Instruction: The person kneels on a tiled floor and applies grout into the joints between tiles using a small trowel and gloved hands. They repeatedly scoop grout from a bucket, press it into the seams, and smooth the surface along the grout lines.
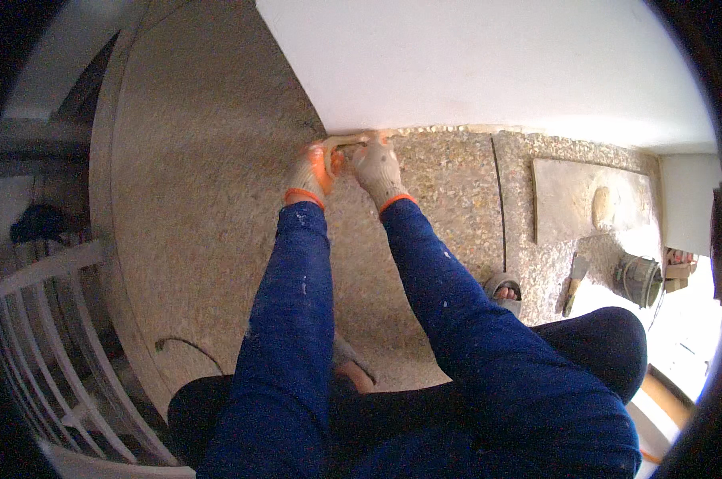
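Observation:
Both my hands wear pale knit gloves with orange coating and orange cuffs. They are together low down at the corner where the white wall meets the pebbled floor. My left hand is closed, its fingers curled beside the corner. Just to the right, my right hand is closed too, close against the wall's foot. A tan strip spans between the fingers; its kind is unclear. From my right hand, a rough pale bead runs along the wall's base.
At the right lies a flat board with a pale lump on it. Nearer are a wide-bladed scraper, a dark bucket and some bricks. A white railing stands left; a thin cable lies near my knee.

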`<state>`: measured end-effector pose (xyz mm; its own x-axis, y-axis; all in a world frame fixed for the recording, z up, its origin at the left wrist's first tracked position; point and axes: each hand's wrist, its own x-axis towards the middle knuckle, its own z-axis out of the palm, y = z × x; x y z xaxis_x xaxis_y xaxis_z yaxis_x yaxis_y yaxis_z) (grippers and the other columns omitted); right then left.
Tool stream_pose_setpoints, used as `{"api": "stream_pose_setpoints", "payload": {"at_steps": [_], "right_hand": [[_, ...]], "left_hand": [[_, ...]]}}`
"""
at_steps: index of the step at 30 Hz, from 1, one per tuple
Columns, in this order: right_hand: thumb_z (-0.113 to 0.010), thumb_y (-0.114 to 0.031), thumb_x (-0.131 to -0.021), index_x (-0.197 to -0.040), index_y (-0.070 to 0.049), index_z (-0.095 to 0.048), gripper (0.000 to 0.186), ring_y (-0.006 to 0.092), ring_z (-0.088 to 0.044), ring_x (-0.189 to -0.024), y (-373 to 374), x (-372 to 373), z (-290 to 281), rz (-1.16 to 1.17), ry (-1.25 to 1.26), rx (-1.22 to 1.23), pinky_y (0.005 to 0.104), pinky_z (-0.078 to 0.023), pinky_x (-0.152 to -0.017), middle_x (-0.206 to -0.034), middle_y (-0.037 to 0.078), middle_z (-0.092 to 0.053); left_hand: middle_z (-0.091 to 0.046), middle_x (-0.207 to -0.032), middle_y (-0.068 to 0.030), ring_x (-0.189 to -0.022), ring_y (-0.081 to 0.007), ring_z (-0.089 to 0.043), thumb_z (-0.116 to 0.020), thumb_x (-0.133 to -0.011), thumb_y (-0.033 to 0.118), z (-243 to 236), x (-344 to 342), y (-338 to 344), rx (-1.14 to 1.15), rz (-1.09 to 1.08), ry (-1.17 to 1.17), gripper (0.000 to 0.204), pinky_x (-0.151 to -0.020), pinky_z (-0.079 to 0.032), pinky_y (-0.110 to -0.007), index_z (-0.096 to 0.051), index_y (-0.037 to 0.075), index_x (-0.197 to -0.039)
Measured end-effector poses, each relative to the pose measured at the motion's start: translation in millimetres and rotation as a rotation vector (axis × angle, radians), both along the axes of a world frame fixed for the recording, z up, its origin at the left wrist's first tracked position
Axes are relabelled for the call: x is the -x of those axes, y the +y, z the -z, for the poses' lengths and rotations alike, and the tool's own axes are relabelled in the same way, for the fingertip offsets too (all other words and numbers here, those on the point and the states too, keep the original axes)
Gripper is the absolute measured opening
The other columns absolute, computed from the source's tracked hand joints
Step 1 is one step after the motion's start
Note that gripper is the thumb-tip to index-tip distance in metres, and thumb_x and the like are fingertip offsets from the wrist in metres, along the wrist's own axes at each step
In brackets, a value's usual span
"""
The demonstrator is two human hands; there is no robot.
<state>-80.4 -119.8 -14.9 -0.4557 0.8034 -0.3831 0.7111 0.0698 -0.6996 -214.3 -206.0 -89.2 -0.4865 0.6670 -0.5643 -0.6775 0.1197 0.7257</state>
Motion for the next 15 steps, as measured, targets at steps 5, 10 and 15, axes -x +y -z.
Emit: {"api": "stream_pose_setpoints", "payload": {"at_steps": [5, 10, 15], "right_hand": [[-0.062, -0.029, -0.092, -0.141, 0.007, -0.043, 0.063, 0.044, -0.067, -0.109, -12, 7, 5, -0.07, -0.028, -0.137, 0.0486, -0.056, -0.092, -0.123, 0.033, -0.061], [-0.06, -0.022, -0.091, -0.131, 0.005, -0.051, 0.049, 0.0482, -0.061, -0.117, -13, 2, 3, 0.114, 0.028, -0.12, 0.05, -0.053, -0.095, -0.125, 0.036, -0.058], [-0.065, -0.031, -0.091, -0.141, 0.008, -0.042, 0.068, 0.0451, -0.063, -0.117, -8, 8, 3, -0.038, -0.09, -0.144, 0.0486, -0.054, -0.096, -0.133, 0.036, -0.055]], "left_hand": [[-0.07, -0.109, -0.0104, -0.092, -0.0263, -0.068, -0.05, -0.104, 0.03, 1, 6, -11, 0.082, 0.379, 0.759, 0.032, -0.078, -0.058, -0.036, -0.062, 0.007, -0.124], [-0.07, -0.108, -0.009, -0.09, -0.0236, -0.068, -0.059, -0.101, 0.029, -3, 9, -15, 0.001, 0.209, 0.398, 0.031, -0.078, -0.058, -0.034, -0.061, 0.007, -0.123], [-0.07, -0.103, -0.009, -0.087, -0.0218, -0.067, -0.047, -0.105, 0.033, 4, 4, -19, -0.03, 0.009, 0.18, 0.035, -0.076, -0.058, -0.032, -0.061, 0.006, -0.121]]}}
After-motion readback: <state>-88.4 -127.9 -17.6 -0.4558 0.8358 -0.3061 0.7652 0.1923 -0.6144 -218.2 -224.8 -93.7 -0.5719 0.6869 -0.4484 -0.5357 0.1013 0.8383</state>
